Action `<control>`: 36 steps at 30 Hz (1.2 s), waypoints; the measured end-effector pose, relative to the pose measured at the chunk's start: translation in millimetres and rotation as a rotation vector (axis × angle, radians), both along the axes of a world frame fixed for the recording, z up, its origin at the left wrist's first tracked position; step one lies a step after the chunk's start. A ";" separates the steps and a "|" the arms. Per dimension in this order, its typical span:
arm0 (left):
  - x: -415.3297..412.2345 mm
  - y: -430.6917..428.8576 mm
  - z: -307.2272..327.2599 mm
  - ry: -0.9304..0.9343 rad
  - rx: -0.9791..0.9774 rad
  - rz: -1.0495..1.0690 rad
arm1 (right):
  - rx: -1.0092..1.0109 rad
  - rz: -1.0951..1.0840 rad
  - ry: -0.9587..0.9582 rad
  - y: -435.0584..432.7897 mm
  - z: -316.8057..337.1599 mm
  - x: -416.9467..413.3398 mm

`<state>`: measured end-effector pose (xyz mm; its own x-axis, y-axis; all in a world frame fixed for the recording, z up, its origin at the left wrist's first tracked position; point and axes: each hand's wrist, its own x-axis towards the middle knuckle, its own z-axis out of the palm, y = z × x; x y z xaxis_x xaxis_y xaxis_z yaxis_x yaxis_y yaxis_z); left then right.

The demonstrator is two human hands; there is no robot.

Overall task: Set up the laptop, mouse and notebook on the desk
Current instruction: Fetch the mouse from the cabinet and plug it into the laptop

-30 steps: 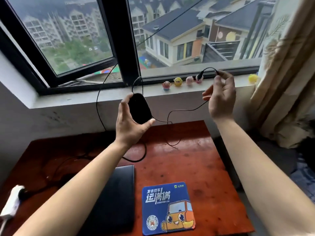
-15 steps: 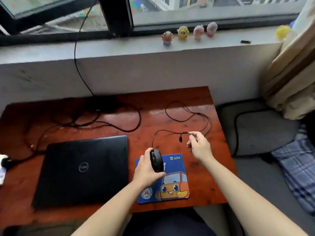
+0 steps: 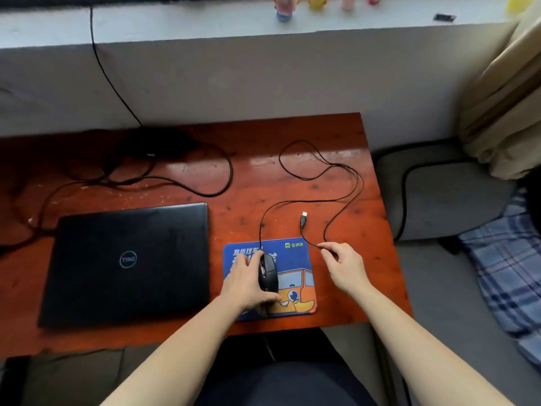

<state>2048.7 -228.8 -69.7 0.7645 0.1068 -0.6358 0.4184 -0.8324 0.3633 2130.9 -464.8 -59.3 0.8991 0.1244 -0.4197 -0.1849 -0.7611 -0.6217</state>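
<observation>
A black wired mouse (image 3: 268, 273) rests on a blue mouse pad (image 3: 295, 259) printed with an orange cartoon truck, on the red-brown desk (image 3: 248, 183). My left hand (image 3: 247, 281) is cupped around the mouse's left side. My right hand (image 3: 344, 265), just right of the pad, pinches the mouse cable (image 3: 345, 171) a little behind its USB plug (image 3: 303, 219). The plug lies loose on the desk. The cable loops toward the desk's back right. A shut black laptop (image 3: 126, 262) lies flat to the left of the pad. No notebook is in view.
Thicker black cables (image 3: 175, 183) and a power brick sprawl behind the laptop, one running up the wall. Small toy figures (image 3: 283, 8) stand on the windowsill. A grey cushion (image 3: 445, 197), a curtain (image 3: 503, 106) and plaid fabric (image 3: 503, 259) sit right of the desk.
The mouse came down from in front of the window onto the pad. My right hand lowered the cable to the desk, and the plug now lies loose beyond it. My view tilted downward.
</observation>
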 end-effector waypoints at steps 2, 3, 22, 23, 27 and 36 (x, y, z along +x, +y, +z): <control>2.4 5.4 2.6 0.034 -0.040 -0.014 | 0.034 -0.031 -0.014 1.2 5.8 4.3; 4.8 9.0 4.6 0.051 -0.063 -0.009 | 0.062 -0.044 -0.027 4.0 10.8 8.2; -3.1 105.8 104.6 -0.780 0.195 0.211 | 0.252 0.598 -0.171 121.7 76.9 52.1; -7.6 117.1 108.1 -0.810 0.229 0.276 | 0.113 0.645 -0.226 124.6 73.2 54.4; -22.1 170.0 120.4 -0.871 0.282 0.670 | -0.163 0.630 -0.312 141.3 66.6 62.0; -38.9 304.9 119.1 -0.826 -0.373 1.784 | -0.304 0.308 -0.469 194.0 83.3 67.0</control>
